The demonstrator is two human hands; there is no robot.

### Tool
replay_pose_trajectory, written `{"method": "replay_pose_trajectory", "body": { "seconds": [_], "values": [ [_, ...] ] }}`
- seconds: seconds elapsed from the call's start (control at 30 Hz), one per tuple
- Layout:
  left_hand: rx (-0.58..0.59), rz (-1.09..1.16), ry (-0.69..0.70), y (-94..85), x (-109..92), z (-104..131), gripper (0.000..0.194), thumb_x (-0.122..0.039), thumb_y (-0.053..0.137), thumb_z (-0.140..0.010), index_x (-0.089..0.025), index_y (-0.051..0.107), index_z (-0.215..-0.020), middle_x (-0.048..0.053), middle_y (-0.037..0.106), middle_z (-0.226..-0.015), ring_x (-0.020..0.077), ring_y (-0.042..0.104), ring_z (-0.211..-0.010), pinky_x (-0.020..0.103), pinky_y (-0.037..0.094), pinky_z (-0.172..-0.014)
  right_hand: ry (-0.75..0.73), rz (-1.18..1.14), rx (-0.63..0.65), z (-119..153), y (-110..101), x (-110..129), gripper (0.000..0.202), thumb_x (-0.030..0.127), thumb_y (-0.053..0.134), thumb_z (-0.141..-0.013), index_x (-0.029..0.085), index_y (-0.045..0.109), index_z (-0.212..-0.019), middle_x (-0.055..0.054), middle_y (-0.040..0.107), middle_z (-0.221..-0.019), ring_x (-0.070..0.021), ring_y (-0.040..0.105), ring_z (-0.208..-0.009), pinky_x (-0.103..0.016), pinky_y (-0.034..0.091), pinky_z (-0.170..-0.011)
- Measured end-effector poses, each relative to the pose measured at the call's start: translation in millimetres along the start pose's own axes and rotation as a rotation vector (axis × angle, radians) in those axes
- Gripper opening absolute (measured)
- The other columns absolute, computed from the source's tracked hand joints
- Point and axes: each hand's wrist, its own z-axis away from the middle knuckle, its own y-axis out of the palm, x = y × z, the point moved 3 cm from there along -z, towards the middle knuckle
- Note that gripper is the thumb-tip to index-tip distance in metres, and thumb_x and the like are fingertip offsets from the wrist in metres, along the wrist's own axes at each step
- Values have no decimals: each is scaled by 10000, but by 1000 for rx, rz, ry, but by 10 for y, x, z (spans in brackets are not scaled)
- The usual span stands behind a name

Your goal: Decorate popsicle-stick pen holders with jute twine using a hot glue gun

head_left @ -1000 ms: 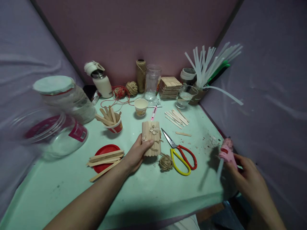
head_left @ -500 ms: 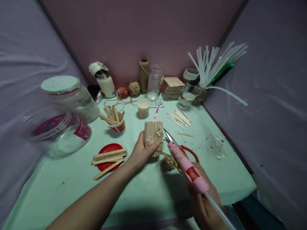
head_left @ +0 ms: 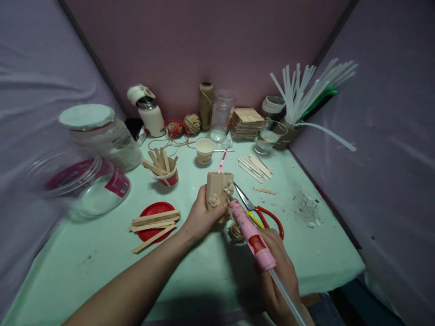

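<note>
Pale green cloth (head_left: 190, 290) lies under everything, read as a dial with the pinkish back wall (head_left: 217, 40) at twelve. Between nine and ten sits a clear tub (head_left: 117, 183) with a magenta label; at ten, behind it, a lidded jar (head_left: 113, 142). Between one and two, a brown pot (head_left: 287, 138) holds a spray of white sticks (head_left: 301, 95). At four, the right hand (head_left: 282, 267) is wrapped round a pink glue gun (head_left: 246, 226) aimed towards eleven, a translucent stick (head_left: 285, 294) trailing from its rear. Scissors (head_left: 248, 203) lie at three, partly behind the gun; at nine, flat wooden sticks rest across a red plate (head_left: 159, 207). Near the dial's centre, the left hand (head_left: 204, 217) grips a wooden cylinder (head_left: 215, 183) of upright slats, fingers closed around it. Just beside, towards four, is a twine ball (head_left: 235, 232). Smallest are the cylinder's two wooden flowers (head_left: 215, 200); the nozzle (head_left: 230, 198) points at the right-hand one, contact impossible to tell.
</note>
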Motion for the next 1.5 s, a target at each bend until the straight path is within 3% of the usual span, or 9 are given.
{"method": "replay_pose_trajectory", "body": {
  "seconds": [1.03, 1.33, 1.5],
  "values": [
    [-14, -6, -11, 16, -26, 15, 701, -475, 778, -755, -187, 455, -1308, 97, 658, -1204, 243, 642, -1065, 358, 515, -912, -17, 7, -49, -4, 85, -50, 340, 206, 449, -972, 226, 552, -1296, -89, 638, -1043, -238, 608, -896, -371, 512, -729],
    [-17, -12, -11, 13, -27, 20, 704, -482, 788, -741, -190, 466, -1295, 92, 663, -1191, 243, 648, -1053, 352, 518, -901, -2, -5, -94, 33, 109, -103, 340, 267, 455, -988, 226, 577, -1302, -86, 649, -1007, -243, 606, -852, -373, 499, -701],
    [-6, -5, -17, 18, -38, 21, 702, -500, 785, -743, -191, 464, -1286, 91, 664, -1179, 242, 646, -1044, 350, 521, -894, -12, 26, -12, -4, 70, -56, 322, 268, 426, -1020, 225, 545, -1316, -91, 643, -1037, -239, 612, -884, -377, 519, -726]
  ]
}}
